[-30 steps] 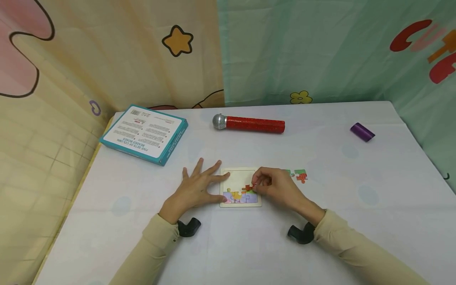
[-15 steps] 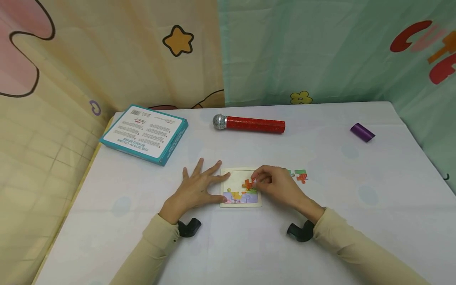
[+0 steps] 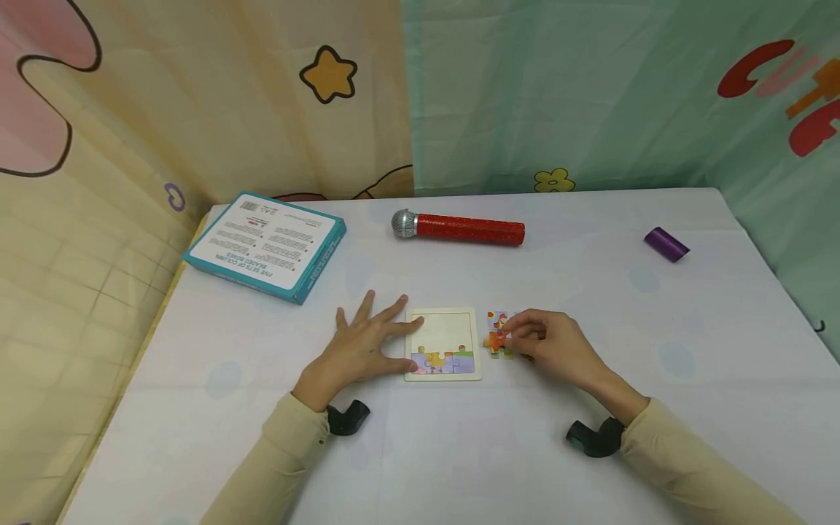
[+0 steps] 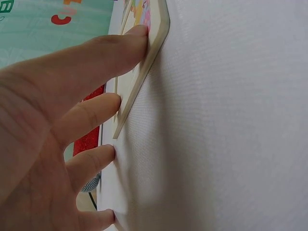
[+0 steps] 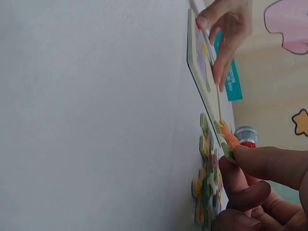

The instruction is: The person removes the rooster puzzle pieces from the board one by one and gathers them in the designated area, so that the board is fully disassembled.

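A pale square puzzle tray lies on the table, with a row of joined jigsaw pieces along its near side. My left hand is spread at the tray's left edge, thumb and index finger resting on the rim; the thumb also shows on the tray in the left wrist view. Beyond the tray's right side, my right hand pinches an orange and green jigsaw piece between thumb and index finger. Under and beside it are several loose jigsaw pieces, partly covered by the right hand in the head view.
Behind the tray lies a red toy microphone with a silver head. A teal and white box sits at the back left, and a short purple tube at the right. Patterned curtains stand behind the table.
My right hand has carried the orange jigsaw piece from over the tray to the right, above the loose pieces. The left hand stays in place on the tray's edge.
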### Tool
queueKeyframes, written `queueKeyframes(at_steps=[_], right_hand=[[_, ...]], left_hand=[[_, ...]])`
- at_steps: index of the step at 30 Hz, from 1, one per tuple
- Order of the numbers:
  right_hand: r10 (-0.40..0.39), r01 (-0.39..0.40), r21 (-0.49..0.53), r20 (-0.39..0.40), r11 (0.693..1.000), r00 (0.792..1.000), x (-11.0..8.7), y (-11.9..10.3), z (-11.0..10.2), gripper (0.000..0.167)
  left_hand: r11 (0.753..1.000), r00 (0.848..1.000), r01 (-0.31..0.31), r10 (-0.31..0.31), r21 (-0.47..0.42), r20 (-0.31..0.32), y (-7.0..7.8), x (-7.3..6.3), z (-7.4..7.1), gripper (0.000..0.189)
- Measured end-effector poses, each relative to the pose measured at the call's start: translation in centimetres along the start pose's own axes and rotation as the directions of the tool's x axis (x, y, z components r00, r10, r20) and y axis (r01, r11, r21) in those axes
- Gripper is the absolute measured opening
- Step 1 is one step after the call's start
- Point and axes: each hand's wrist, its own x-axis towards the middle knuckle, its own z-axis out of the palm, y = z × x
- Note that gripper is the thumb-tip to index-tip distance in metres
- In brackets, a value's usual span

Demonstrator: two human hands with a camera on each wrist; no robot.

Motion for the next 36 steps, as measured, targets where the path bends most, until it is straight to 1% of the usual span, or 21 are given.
queueKeyframes(at_steps=[10,13,17,23,28,31,36], right_hand=[[0.087,-0.089,-0.028,-0.057,0.996,0.995,-2.2,2.4,-3.4,0.026],[0.108,-0.112,-0.048,-0.076,0.993,0.991,-2.7,3.1,-4.1,0.025],[0.117,-0.126,-0.087,-0.102,0.988,0.988,-3.1,3.9,-4.8,0.023],[0.085,-0.1,-0.111,-0.131,0.989,0.988,-3.5,4.2,-5.1,0.022],[0.042,-0.067,-0.169,-0.144,0.983,0.989,-3.4,4.0,-4.9,0.02],[0.026,-0.055,-0.2,-0.146,0.978,0.989,-3.4,4.0,-4.8,0.019],[0.003,-0.04,-0.229,-0.156,0.973,0.988,-3.3,4.1,-4.7,0.016]], left_hand=[[1.0,1.0,0.0,0.0,0.008,-0.003,0.0,0.0,0.0,0.072],[1.0,1.0,-0.002,0.002,0.006,-0.003,-0.1,0.0,0.0,0.072],[1.0,1.0,0.0,0.0,0.006,0.0,0.1,0.0,0.0,0.072],[1.0,1.0,0.005,-0.005,0.006,0.002,0.2,-0.1,-0.1,0.073],[1.0,1.0,0.015,-0.015,0.005,0.01,0.1,-0.1,-0.1,0.073],[1.0,1.0,0.01,-0.01,0.01,0.005,0.0,-0.1,0.0,0.073],[1.0,1.0,0.007,-0.007,0.005,0.003,0.0,-0.1,0.0,0.073]])
